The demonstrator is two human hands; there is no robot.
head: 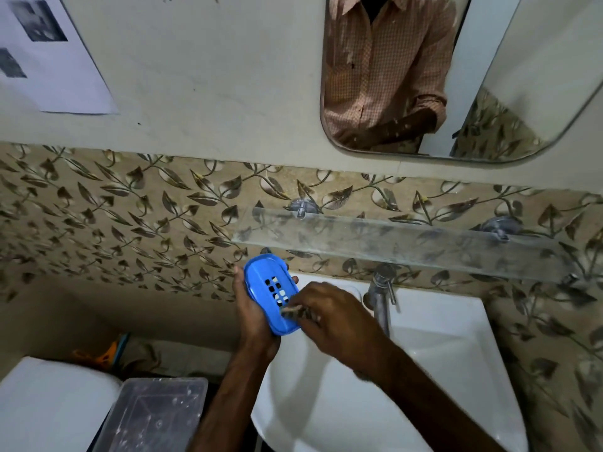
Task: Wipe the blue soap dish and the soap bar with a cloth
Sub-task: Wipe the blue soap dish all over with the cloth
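Note:
My left hand [253,309] holds the blue soap dish [266,288] from below and the left, tilted so that its slotted inside faces me, above the left rim of the sink. My right hand [329,316] pinches a small dark cloth [292,312] against the lower part of the dish's inside. Most of the cloth is hidden under my fingers. No soap bar shows in this view.
The white sink [440,370] lies below my hands, with a metal tap [380,298] just right of them. A glass shelf [391,238] juts from the leaf-patterned tiles above. A clear plastic box [156,415] and a white tank stand at lower left. A mirror [424,76] hangs above.

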